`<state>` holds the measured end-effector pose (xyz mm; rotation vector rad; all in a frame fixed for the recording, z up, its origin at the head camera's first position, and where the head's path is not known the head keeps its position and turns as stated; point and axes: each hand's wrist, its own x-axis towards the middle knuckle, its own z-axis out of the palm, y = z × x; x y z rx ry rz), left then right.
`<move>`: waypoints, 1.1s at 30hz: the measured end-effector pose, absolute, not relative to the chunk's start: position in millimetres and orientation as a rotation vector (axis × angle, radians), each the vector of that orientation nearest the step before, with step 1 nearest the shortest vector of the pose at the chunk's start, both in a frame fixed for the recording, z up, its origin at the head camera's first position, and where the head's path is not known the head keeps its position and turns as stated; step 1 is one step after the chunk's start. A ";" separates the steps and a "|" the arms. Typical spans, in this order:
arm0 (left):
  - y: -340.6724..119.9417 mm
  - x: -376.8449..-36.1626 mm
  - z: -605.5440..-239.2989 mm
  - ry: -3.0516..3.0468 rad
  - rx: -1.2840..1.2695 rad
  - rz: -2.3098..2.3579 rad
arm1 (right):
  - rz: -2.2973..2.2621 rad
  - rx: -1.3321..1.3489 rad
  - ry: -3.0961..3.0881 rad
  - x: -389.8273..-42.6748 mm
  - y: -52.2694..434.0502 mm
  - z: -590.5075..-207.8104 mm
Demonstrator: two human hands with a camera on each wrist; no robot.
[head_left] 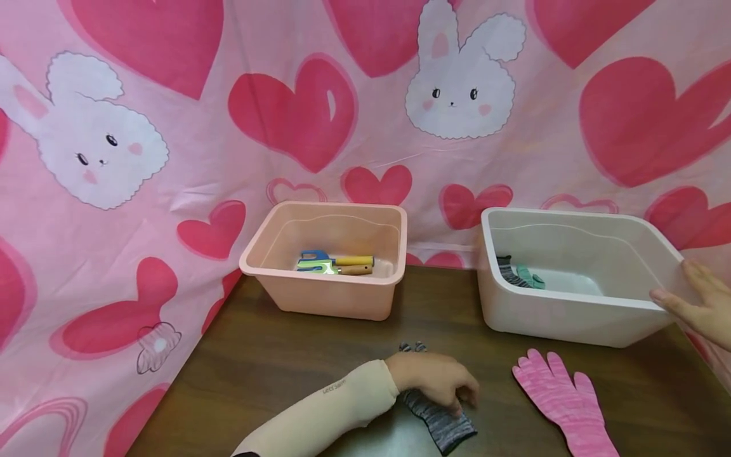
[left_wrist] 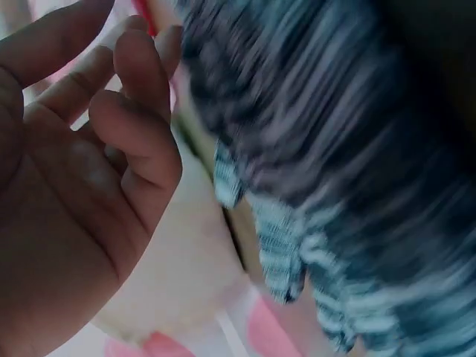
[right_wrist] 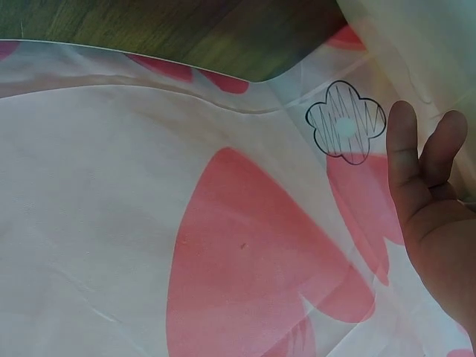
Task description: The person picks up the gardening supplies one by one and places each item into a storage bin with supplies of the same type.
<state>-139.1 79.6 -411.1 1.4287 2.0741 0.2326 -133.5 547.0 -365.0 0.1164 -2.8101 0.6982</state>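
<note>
My left hand [head_left: 436,379] hovers over a dark grey striped knit glove [head_left: 436,422] on the wooden table. Its fingers bend loosely with nothing between them; in the left wrist view the glove [left_wrist: 297,111] fills the space beside the hand [left_wrist: 89,171]. At the right edge, my right hand [head_left: 708,304] touches the front right corner of a white bin [head_left: 571,317], thumb and fingers spread along the rim. The right wrist view shows straight fingers [right_wrist: 405,149] by its outer wall. A pink knit glove [head_left: 562,400] lies flat in front of this bin.
Inside the white bin are a dark striped glove [head_left: 510,273] and a green knit item [head_left: 530,277]. A peach bin [head_left: 325,297] at the back left holds small garden tools with yellow [head_left: 354,261] and wooden [head_left: 356,270] handles. A pink heart-and-rabbit cloth [head_left: 365,146] hangs behind.
</note>
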 end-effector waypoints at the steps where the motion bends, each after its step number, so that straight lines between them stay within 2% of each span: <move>1: 79.2 -134.9 -413.4 2.094 1.450 0.183 | 0.699 0.115 -2.811 -133.6 547.3 -365.3; 14: 63.8 -107.7 -423.7 2.259 1.589 -0.019 | 0.709 0.126 -2.777 -131.9 543.2 -364.1; 33: 67.8 -114.4 -418.9 2.264 1.450 0.077 | 0.742 0.106 -2.751 -129.9 537.4 -362.6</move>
